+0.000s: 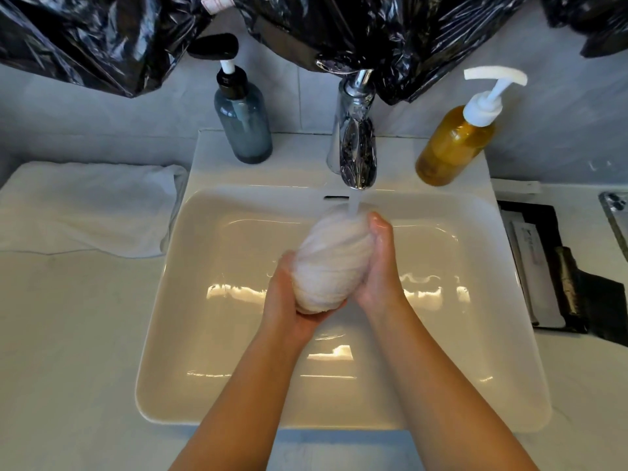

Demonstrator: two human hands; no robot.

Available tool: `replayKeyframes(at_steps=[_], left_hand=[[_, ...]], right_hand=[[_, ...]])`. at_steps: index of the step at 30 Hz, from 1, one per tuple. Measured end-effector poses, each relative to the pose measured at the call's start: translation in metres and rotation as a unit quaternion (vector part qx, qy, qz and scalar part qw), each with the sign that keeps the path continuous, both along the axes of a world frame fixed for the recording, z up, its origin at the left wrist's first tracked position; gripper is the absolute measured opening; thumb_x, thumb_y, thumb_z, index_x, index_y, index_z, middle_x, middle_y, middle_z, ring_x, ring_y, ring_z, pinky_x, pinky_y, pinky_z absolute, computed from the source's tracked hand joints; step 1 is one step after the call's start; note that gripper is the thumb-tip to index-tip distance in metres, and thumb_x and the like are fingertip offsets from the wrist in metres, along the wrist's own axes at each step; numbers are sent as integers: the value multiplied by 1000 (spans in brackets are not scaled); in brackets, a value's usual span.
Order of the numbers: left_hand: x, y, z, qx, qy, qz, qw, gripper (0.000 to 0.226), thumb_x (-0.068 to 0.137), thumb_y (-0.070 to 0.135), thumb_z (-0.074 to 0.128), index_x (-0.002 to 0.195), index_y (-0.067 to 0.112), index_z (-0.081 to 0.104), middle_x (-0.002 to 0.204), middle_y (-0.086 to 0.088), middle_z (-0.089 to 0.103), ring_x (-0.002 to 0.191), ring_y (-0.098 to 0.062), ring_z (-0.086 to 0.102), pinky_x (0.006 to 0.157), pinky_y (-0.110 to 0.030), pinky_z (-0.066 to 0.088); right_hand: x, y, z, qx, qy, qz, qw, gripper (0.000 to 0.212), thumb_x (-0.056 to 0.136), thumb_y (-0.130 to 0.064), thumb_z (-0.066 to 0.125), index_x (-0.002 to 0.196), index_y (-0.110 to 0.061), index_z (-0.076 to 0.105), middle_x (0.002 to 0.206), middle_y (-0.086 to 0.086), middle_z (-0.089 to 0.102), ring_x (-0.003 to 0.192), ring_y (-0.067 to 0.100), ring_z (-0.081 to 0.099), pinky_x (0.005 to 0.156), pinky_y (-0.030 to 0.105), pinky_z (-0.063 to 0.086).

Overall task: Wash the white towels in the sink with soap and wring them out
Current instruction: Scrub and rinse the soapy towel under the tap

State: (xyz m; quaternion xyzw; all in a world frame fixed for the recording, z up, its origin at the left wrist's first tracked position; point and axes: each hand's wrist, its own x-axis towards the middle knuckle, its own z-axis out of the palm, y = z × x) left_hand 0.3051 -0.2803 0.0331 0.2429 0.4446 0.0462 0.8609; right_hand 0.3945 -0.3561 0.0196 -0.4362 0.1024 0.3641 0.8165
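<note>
A bunched white towel is held over the middle of the white sink, under water running from the chrome faucet. My left hand cups its lower left end with fingers curled beneath. My right hand grips its right side, thumb up by the water stream. A second white towel lies spread on the counter left of the sink. A grey pump bottle stands at the sink's back left and an amber soap pump bottle at its back right.
Black plastic sheeting hangs across the wall above the faucet. Right of the sink lies a black tray with packets and a dark roll. A phone's corner shows at the far right edge.
</note>
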Motion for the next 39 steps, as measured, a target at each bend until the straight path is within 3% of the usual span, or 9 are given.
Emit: replayKeyframes(at_steps=[4, 8, 11, 14, 18, 23, 27, 34, 39], left_hand=[[20, 7, -4, 46, 27, -47, 997, 27, 97, 23, 38, 75, 15, 52, 53, -4, 47, 42, -21, 49, 42, -20, 40], [27, 16, -8, 62, 34, -67, 995, 26, 95, 26, 43, 90, 8, 62, 73, -13, 55, 64, -28, 57, 55, -30, 45], [21, 23, -10, 171, 50, -22, 984, 27, 90, 36, 57, 98, 13, 68, 90, -8, 66, 83, -26, 63, 62, -32, 51], [7, 26, -3, 521, 9, -20, 853, 13, 87, 33, 62, 88, 20, 64, 83, 11, 63, 80, -5, 59, 74, -24, 48], [-4, 18, 0, 650, -84, -84, 751, 27, 82, 36, 65, 99, 16, 61, 96, 11, 61, 92, -1, 59, 82, -15, 43], [1, 21, -6, 408, -46, -68, 909, 49, 74, 57, 63, 119, 37, 63, 121, 3, 65, 115, -15, 62, 101, -39, 49], [4, 8, -8, 198, -15, -54, 979, 52, 86, 52, 59, 122, 15, 65, 117, -14, 71, 112, -30, 66, 101, -51, 49], [26, 3, -5, 71, -2, -67, 995, 38, 96, 31, 40, 82, 12, 69, 65, -10, 65, 55, -27, 62, 46, -27, 49], [33, -3, 3, 67, -12, -114, 991, 31, 92, 19, 40, 74, 4, 60, 52, -11, 54, 44, -26, 55, 41, -24, 44]], right_hand=[[12, 1, 2, 37, 20, 14, 999, 47, 96, -40, 35, 82, -13, 71, 78, 6, 69, 72, 21, 66, 66, 30, 51], [15, 0, 1, 47, 12, 8, 999, 40, 90, -43, 49, 95, -10, 71, 88, 9, 73, 81, 21, 70, 71, 31, 56], [12, -4, -1, 38, 25, 26, 999, 74, 82, -60, 58, 133, -6, 58, 126, 16, 66, 118, 27, 64, 103, 45, 49], [10, -6, -6, 54, 75, 32, 995, 95, 79, -71, 54, 145, -3, 45, 138, 25, 56, 128, 37, 55, 111, 55, 39], [8, -6, -3, 10, 134, 25, 991, 74, 83, -67, 56, 110, 1, 71, 114, 25, 70, 102, 35, 70, 91, 49, 53], [6, -6, -5, -23, 91, 41, 995, 45, 86, -51, 57, 106, -13, 72, 108, 16, 73, 98, 30, 70, 87, 43, 55], [12, -3, -10, -30, 5, 21, 999, 71, 64, -42, 73, 123, -3, 66, 114, 17, 71, 102, 28, 69, 84, 37, 56], [19, -4, -22, -14, -46, 49, 998, 67, 60, -37, 71, 111, 3, 61, 97, 18, 66, 83, 27, 66, 67, 29, 55], [35, -6, -17, 18, -81, 129, 988, 89, 51, -46, 88, 117, -3, 48, 95, 20, 56, 81, 28, 59, 71, 33, 52]])
